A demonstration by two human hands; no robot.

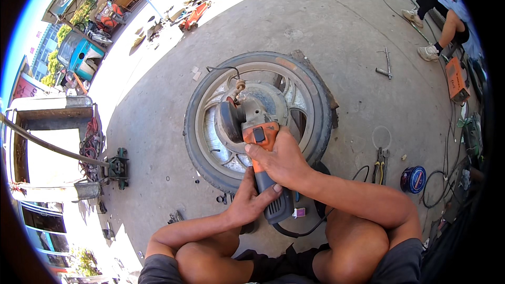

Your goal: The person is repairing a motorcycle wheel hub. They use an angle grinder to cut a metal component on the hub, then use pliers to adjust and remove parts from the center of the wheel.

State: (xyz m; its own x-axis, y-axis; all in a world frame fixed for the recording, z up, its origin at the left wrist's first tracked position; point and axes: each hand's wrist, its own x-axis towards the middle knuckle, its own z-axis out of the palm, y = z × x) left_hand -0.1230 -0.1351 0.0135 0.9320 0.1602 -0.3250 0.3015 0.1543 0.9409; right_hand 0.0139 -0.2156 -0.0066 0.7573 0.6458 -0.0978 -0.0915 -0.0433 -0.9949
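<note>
Two-handed, held the angle grinder (264, 179) lengthwise in over the wheel (271, 93), clasped nearer its centre by right hand (284, 163), farther out by left hand (248, 200).

We see dark grey, short fabric sleeves (402, 263) ending above the elbows, and black shorts (286, 267) leaving the knees (351, 250) uncovered. The forearms (347, 193), left hand (246, 202) and right hand (288, 162) are all bare.
</note>
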